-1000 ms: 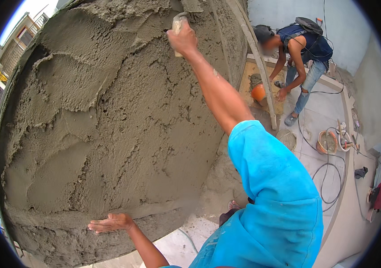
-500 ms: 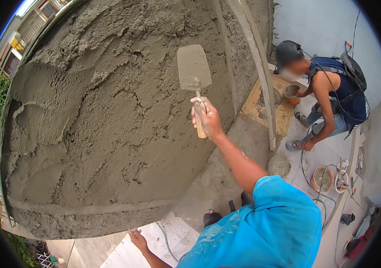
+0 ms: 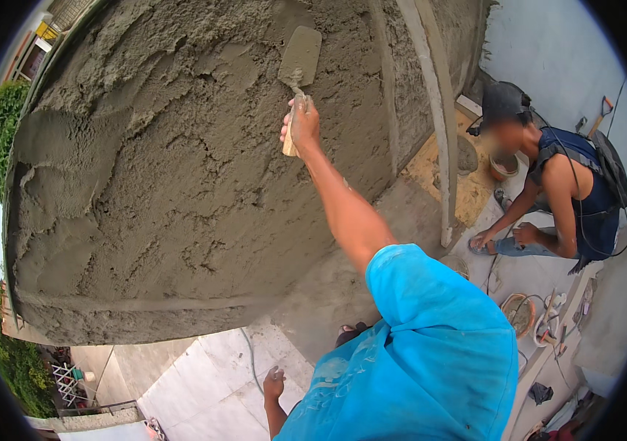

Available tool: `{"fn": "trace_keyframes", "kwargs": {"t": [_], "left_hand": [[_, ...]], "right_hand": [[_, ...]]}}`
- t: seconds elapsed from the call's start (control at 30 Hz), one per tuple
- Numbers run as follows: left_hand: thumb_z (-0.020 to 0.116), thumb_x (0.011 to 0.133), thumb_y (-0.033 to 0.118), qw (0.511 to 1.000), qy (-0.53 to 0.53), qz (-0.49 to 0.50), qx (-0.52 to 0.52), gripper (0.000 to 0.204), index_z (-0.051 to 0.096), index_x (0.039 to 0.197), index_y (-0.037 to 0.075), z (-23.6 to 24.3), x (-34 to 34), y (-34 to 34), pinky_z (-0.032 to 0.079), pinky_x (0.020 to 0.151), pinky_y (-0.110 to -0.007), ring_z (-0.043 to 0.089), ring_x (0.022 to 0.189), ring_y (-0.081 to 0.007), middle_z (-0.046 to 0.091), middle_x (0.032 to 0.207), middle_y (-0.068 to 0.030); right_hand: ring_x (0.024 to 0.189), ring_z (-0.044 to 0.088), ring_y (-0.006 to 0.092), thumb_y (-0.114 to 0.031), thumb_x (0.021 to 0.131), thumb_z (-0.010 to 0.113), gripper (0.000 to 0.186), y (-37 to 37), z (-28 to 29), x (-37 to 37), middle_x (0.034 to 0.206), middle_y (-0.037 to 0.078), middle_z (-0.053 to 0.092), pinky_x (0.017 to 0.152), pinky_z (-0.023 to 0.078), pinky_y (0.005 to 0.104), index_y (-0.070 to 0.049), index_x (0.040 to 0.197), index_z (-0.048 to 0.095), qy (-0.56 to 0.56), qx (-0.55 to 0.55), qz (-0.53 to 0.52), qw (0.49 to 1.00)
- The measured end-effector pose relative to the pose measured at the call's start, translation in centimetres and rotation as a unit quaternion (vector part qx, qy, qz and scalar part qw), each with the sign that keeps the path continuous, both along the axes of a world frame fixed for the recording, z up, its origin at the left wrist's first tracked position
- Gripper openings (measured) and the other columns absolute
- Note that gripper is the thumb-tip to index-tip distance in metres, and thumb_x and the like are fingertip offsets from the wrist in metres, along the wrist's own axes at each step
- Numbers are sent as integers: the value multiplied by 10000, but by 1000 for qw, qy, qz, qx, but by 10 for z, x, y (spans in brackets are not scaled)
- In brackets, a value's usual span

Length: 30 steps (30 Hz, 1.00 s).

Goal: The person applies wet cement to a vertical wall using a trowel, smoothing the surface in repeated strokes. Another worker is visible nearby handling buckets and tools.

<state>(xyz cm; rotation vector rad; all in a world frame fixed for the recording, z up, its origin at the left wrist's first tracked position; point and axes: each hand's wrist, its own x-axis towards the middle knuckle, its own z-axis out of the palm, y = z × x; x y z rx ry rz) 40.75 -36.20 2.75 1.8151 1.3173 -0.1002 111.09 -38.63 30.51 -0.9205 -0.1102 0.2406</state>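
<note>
Gripping: the right hand [image 3: 304,126] is wrapped around the handle of a trowel [image 3: 301,59].
Trowel: blade pointing upward before the upper part of the mortar-covered wall [image 3: 181,184]; whether it touches is unclear.
Left hand [image 3: 274,384]: released, fingers loosely bent, lower down near a thin hose [image 3: 252,360].
Co-worker [image 3: 574,176]: bent low at the right, one hand beside a shoe [image 3: 478,248], near an orange bucket [image 3: 503,172].
</note>
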Motion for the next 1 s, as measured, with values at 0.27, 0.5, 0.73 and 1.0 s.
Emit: {"fn": "trace_keyframes", "kwargs": {"t": [0.27, 0.5, 0.73, 1.0], "left_hand": [[548, 921, 170, 972, -83, 182, -123, 437, 538, 1242, -126, -12, -58, -32, 581, 651, -319, 700, 828, -248, 686, 971, -181], [541, 917, 210, 990, 29, 130, -47, 323, 636, 1058, -65, -4, -92, -78, 522, 607, -327, 688, 800, -238, 688, 875, -163], [541, 937, 236, 993, 7, 109, -50, 306, 646, 1025, -37, -46, -151, -68, 515, 590, -351, 693, 784, -248, 697, 857, -158], [565, 950, 170, 955, -80, 280, -49, 383, 543, 1224, -96, -28, -122, -10, 552, 527, -311, 699, 709, -234, 685, 893, -174]], "right_hand": [[428, 521, 101, -446, 1016, 436, 387, -3, 12, -53, 629, 21, 512, 350, 472, 272, -69, 1080, 497, -142, 156, 120, 970], [416, 503, 106, -423, 1018, 450, 383, 25, 61, -33, 580, 24, 497, 363, 446, 279, -47, 992, 518, -218, 75, 119, 966], [547, 585, 181, -418, 1001, 496, 447, 72, 31, -79, 642, 75, 577, 516, 490, 340, 20, 1051, 567, -358, -131, 23, 924], [653, 674, 265, -320, 993, 536, 431, 18, -32, -101, 759, 163, 670, 600, 541, 374, 76, 1163, 558, -415, -267, 37, 869]]}}
